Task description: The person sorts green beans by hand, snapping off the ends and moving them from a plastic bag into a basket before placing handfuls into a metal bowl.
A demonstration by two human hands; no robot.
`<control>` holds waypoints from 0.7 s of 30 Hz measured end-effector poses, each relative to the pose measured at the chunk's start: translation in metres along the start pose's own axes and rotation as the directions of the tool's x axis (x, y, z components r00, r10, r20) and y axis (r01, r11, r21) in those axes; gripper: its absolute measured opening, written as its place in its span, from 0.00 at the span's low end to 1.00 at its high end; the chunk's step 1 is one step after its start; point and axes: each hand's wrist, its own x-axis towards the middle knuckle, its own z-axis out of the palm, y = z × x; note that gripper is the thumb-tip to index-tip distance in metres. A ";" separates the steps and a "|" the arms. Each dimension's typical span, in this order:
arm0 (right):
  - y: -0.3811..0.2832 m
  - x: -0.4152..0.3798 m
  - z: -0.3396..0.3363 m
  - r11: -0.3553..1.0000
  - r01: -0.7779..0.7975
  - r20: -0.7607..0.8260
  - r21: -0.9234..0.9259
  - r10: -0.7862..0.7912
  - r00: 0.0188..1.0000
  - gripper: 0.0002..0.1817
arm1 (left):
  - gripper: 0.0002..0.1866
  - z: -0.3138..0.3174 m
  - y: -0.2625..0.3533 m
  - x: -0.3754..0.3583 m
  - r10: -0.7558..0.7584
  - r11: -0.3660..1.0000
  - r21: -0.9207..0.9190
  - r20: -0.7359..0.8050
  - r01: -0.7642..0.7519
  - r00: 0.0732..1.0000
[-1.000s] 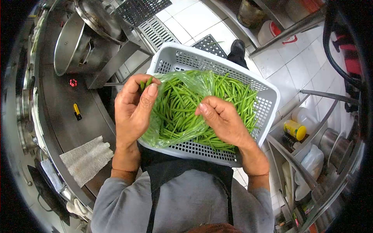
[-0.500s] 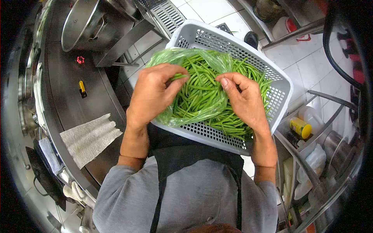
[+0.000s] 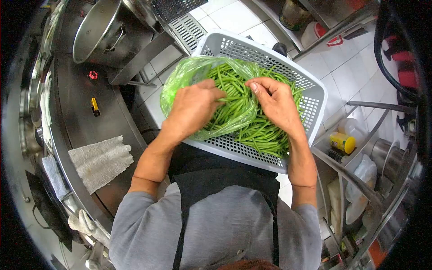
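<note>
A clear green plastic bag (image 3: 180,74) lies with its mouth spread inside a grey perforated basket (image 3: 317,96). Green beans (image 3: 234,101) fill the bag, and more lie outside it on the right side of the basket. Over the bag's left part is my left hand (image 3: 195,105), fingers curled together at the beans, a bean showing by the fingertips. My right hand (image 3: 274,103) pinches thumb against forefinger at the bag's right edge; the exact contact is partly hidden.
On the left, a steel counter holds a large pot (image 3: 101,38), a yellow-handled tool (image 3: 95,106) and a cloth (image 3: 101,163). At right, a rack (image 3: 348,168) holds a yellow container (image 3: 343,142). White floor tiles (image 3: 234,18) show beyond the basket.
My left hand has moved slightly right and down, its fingers more closed over the beans. My right hand keeps its pinch at the bag's edge. The whole view has shifted a little.
</note>
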 end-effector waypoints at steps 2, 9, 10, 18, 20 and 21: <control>-0.008 -0.002 0.001 0.999 0.032 0.027 -0.020 -0.031 0.999 0.11 | 0.09 -0.015 -0.009 -0.013 -0.025 0.998 -0.052 -0.088 0.020 0.996; -0.039 -0.010 0.008 0.947 0.250 0.208 -0.202 -0.208 0.956 0.12 | 0.08 -0.044 -0.010 -0.046 -0.043 0.990 -0.138 -0.253 0.008 0.967; -0.037 -0.010 0.008 0.925 0.327 0.222 -0.193 -0.284 0.933 0.12 | 0.08 -0.044 -0.010 -0.046 -0.036 0.990 -0.140 -0.257 0.000 0.966; -0.011 -0.013 0.004 0.863 0.453 0.127 -0.224 -0.435 0.891 0.06 | 0.08 -0.027 -0.006 -0.020 -0.024 0.967 -0.253 -0.227 -0.035 0.974; -0.006 -0.012 0.003 0.858 0.464 0.102 -0.223 -0.452 0.886 0.05 | 0.08 -0.027 -0.003 -0.014 -0.031 0.971 -0.240 -0.221 -0.023 0.975; -0.004 -0.012 0.004 0.833 0.484 0.072 -0.270 -0.483 0.872 0.05 | 0.08 -0.028 -0.001 -0.012 -0.049 0.976 -0.216 -0.208 0.003 0.977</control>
